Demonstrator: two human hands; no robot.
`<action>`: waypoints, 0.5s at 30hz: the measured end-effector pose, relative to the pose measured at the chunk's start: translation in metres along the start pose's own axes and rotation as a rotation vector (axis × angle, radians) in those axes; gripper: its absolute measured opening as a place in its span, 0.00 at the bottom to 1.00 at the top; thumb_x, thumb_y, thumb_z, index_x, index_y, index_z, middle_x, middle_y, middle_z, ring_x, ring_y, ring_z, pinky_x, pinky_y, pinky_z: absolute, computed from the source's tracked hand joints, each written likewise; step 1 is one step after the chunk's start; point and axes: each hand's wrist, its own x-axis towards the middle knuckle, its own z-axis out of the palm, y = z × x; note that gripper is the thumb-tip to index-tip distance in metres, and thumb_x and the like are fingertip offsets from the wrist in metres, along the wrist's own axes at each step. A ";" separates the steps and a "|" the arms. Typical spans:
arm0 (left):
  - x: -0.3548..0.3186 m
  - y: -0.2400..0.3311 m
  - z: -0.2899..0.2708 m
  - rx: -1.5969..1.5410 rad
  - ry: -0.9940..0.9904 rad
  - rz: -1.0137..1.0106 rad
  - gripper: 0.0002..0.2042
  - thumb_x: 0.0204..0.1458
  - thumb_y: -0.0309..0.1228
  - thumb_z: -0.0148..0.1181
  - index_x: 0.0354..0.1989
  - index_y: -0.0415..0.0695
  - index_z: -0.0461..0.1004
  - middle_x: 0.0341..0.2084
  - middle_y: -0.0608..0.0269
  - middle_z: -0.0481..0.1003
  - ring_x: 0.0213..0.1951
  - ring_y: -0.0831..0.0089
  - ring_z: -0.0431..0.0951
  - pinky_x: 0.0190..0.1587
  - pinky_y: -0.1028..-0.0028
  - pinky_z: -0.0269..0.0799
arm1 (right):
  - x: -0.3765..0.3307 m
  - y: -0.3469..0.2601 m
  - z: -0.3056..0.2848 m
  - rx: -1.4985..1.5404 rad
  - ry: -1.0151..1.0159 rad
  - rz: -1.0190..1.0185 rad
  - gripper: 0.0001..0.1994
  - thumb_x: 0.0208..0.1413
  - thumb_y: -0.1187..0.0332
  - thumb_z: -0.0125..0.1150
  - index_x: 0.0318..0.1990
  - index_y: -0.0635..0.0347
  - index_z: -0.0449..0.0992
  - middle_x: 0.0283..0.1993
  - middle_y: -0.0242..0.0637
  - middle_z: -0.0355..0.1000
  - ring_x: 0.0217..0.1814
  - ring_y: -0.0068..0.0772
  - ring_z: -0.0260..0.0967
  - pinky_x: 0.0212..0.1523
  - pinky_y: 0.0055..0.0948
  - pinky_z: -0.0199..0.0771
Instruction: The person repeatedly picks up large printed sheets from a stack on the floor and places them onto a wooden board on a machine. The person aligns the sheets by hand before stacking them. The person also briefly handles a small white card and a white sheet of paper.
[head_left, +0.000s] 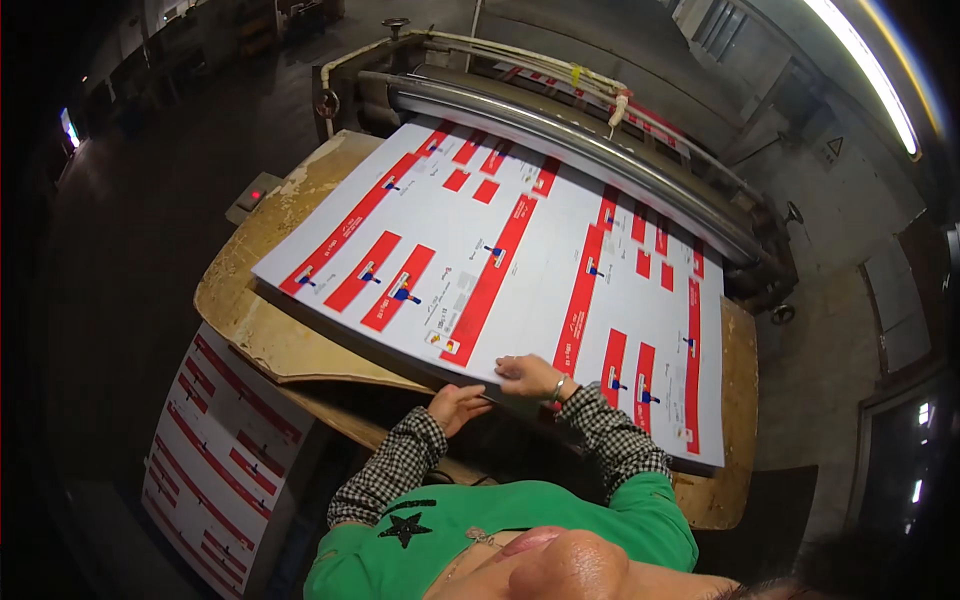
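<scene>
Printed sheets [545,275] on wooden board [240,305], twelve o'clock from hands; long axis running ten to four. Right hand [532,379] nearer, over front edge, fingers curled; pinching or resting, cannot tell. Left hand [459,408] at its eight o'clock, fingers half bent, tips by edge; hold hidden. Metal roller [570,140] beyond, one o'clock.

A glowing white tube lamp [870,80] at the upper right burns out to pure white beside a curved yellow-blue fringe, brightening the broad white paper sheet with red printed blocks [535,255] and drawing a glossy streak along the long polished steel roller [575,150]. The left side sinks into dim, grainy murk, and deep shadow fills the space under the worn yellowish wooden board [235,300]. Fisheye distortion bows straight edges toward the blackened corners, while the sheet's centre looks fairly sharp.
</scene>
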 end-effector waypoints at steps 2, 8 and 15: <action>-0.004 0.004 0.008 -0.092 0.024 0.034 0.16 0.56 0.29 0.46 0.51 0.33 0.63 0.44 0.49 0.71 0.49 0.55 0.72 0.55 0.57 0.67 | -0.006 -0.013 -0.018 0.210 0.104 0.049 0.15 0.46 0.66 0.56 0.39 0.68 0.76 0.43 0.46 0.74 0.35 0.33 0.75 0.37 0.26 0.74; -0.004 0.000 0.012 0.051 0.053 0.028 0.18 0.55 0.24 0.35 0.52 0.26 0.59 0.49 0.42 0.66 0.52 0.50 0.69 0.54 0.52 0.66 | -0.035 -0.044 -0.015 0.442 0.252 0.067 0.18 0.42 0.71 0.60 0.42 0.71 0.73 0.45 0.49 0.73 0.44 0.32 0.73 0.44 0.25 0.73; 0.012 0.003 -0.002 0.062 0.055 -0.031 0.18 0.56 0.23 0.36 0.54 0.29 0.58 0.48 0.42 0.68 0.51 0.50 0.70 0.54 0.52 0.66 | -0.021 -0.009 0.022 0.453 0.264 0.089 0.18 0.40 0.70 0.62 0.41 0.70 0.74 0.50 0.49 0.70 0.52 0.34 0.69 0.51 0.26 0.69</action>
